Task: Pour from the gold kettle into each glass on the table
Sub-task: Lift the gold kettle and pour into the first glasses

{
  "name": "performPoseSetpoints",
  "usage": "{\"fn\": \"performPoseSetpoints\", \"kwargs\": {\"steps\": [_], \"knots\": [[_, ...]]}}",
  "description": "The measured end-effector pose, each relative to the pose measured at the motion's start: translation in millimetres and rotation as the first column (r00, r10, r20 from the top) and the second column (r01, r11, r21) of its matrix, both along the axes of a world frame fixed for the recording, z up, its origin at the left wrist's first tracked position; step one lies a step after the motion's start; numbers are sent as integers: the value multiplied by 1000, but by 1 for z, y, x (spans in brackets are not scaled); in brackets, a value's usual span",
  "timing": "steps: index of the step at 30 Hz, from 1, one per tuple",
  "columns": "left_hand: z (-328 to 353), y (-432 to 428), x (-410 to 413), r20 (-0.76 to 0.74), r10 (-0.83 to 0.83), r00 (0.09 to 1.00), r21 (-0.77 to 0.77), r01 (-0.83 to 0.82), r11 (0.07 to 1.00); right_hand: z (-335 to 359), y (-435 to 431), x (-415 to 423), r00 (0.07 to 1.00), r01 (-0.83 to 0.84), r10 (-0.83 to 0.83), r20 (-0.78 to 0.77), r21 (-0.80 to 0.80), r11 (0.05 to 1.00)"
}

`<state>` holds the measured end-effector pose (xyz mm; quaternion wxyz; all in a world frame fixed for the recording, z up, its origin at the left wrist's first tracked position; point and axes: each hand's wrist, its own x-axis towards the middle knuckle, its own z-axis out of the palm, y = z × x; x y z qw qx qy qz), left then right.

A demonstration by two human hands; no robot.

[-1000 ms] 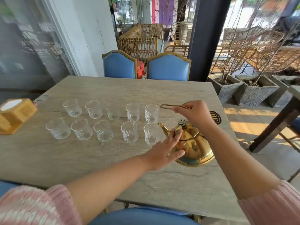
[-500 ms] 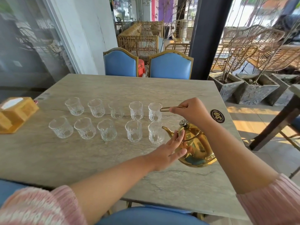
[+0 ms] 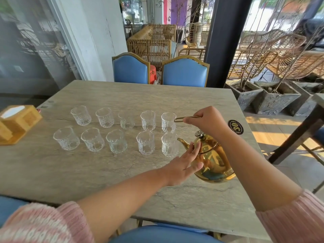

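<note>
Right hand (image 3: 206, 121) pinches the kettle (image 3: 216, 162) by its handle (image 3: 186, 118), left hand (image 3: 184, 165) spread flat against its side, likely steadying the tilt; spout (image 3: 182, 142) just beside the nearest glass (image 3: 169, 146).

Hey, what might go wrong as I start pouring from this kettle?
The spout of the gold kettle sits close beside the near right glass; tipping might knock it. The right hand grips only the thin handle, so the kettle may swing. The left hand presses flat on the kettle body: a burn if hot.
</note>
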<state>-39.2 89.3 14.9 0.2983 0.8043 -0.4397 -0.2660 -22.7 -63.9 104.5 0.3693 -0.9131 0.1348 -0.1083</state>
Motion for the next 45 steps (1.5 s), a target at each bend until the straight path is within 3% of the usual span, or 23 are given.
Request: {"fn": "performPoseSetpoints", "kwargs": {"steps": [30, 45], "knots": [[4, 4, -1, -1, 0, 1000, -22, 0, 1000, 0, 3, 6, 999, -32, 29, -35, -78, 996], [-3, -2, 1, 39, -9, 999, 8, 9, 1000, 0, -4, -10, 1000, 4, -5, 21, 38, 999]]}}
